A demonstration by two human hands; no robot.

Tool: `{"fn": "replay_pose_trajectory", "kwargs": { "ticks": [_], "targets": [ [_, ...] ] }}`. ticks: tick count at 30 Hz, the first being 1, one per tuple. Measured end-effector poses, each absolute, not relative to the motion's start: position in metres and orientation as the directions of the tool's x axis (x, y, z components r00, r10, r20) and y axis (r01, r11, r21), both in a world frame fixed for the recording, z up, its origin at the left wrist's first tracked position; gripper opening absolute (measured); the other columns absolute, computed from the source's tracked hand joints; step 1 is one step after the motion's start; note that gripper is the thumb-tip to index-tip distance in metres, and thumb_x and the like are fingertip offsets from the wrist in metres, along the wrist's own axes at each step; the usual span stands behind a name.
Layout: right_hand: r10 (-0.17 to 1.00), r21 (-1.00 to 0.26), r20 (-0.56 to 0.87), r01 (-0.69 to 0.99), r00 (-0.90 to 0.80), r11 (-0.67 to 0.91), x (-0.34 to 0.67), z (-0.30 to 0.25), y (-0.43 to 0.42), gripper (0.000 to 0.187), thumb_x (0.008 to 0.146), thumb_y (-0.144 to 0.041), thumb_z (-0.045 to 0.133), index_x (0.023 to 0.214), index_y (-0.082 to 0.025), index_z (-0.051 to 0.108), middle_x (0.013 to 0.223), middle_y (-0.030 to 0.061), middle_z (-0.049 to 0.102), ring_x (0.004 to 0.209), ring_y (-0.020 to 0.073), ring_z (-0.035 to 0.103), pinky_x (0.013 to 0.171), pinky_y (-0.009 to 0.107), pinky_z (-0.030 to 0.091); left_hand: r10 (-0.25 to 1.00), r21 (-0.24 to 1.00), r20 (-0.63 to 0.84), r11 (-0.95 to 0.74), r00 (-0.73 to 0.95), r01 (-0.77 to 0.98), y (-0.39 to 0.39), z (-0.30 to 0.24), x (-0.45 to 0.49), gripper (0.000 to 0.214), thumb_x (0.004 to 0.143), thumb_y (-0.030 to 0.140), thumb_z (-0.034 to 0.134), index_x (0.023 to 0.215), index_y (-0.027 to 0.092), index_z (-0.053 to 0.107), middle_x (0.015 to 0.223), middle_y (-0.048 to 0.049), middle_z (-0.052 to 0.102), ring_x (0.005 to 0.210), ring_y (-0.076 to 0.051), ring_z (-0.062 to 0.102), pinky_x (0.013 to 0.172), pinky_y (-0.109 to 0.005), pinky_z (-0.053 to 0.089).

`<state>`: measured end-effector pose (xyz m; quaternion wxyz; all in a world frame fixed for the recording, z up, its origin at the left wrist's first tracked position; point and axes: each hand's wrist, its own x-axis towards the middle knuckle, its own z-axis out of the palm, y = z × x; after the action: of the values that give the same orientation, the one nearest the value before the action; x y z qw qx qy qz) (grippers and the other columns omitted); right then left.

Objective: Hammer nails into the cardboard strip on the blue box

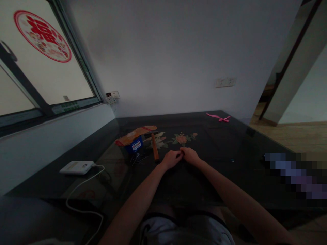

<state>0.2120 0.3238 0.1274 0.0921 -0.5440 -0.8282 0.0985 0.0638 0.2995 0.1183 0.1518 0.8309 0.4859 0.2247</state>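
Observation:
My left hand [172,159] and my right hand [190,155] rest together on the dark glass table [230,143], fingertips meeting in a pinch. Both have their fingers curled; whatever sits between them is too small and dark to name. Just left of my left hand lies a wooden-handled tool [154,151], probably a hammer. Further left stands a small blue box [135,145] with several loose nails [138,159] in front of it.
An orange flat pack [136,134] lies behind the blue box. A white power bank [76,167] with a white cable [84,200] sits at the table's left. A pink ribbon [219,118] lies at the far right corner. Wall and window border the left.

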Motion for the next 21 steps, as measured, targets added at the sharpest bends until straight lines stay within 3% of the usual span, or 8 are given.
{"fn": "replay_pose_trajectory", "kwargs": {
  "ticks": [21],
  "targets": [
    [0.919,-0.264,0.032,0.883,-0.394,0.388,0.2118,0.1318,0.3204,0.020,0.079,-0.014,0.045,0.090,-0.021,0.060,0.093,0.0066,0.066,0.088,0.0193,0.060,0.063,0.025,0.035,0.871,0.471,0.229,-0.490,0.434,0.734,0.2980,0.1205,0.0645,0.030,0.088,0.030,0.041,0.086,0.016,0.066,0.073,-0.0032,0.065,0.062,-0.013,0.055,0.057,-0.021,0.035]
  ]
}}
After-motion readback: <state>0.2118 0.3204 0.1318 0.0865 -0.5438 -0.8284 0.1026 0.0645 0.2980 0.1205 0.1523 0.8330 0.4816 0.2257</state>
